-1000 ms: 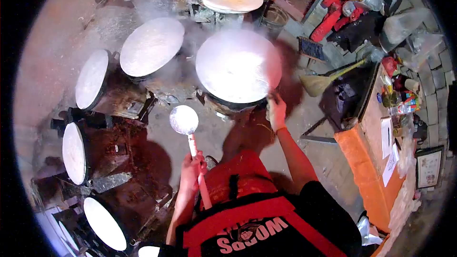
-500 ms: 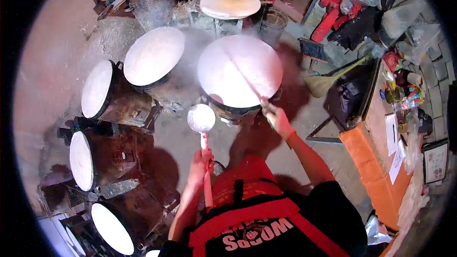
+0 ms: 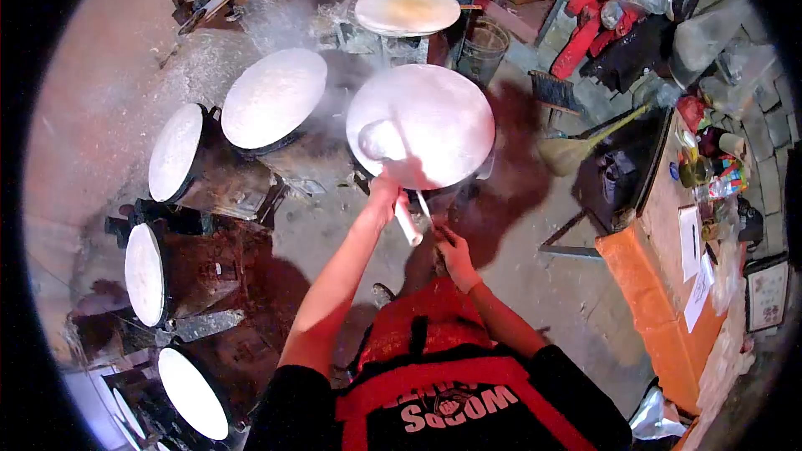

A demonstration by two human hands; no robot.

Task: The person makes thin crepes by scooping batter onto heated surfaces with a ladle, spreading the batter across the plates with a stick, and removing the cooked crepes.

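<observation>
My left hand (image 3: 386, 192) is closed around the white handle of a ladle (image 3: 380, 140), whose round bowl is over the left part of a large round griddle (image 3: 455, 113) with a pale, whitish surface. Whether the bowl touches that surface, I cannot tell. Just below the griddle's near edge, my right hand (image 3: 454, 255) grips a long thin stick-like tool (image 3: 424, 205). The tool points up toward the griddle, and its far end is hard to make out near the ladle and the shadows.
More round white-topped griddles (image 3: 274, 100) curve along the left on dark stands. A round board (image 3: 407, 8) stands behind, near a bucket (image 3: 483, 46). To the right are a broom (image 3: 564, 153) and a table with an orange cover (image 3: 647, 301). Steam hangs at the back left.
My left hand has moved forward, bringing the ladle from beside the griddle to above it. My right hand has drawn back toward my body, and the thin tool with it.
</observation>
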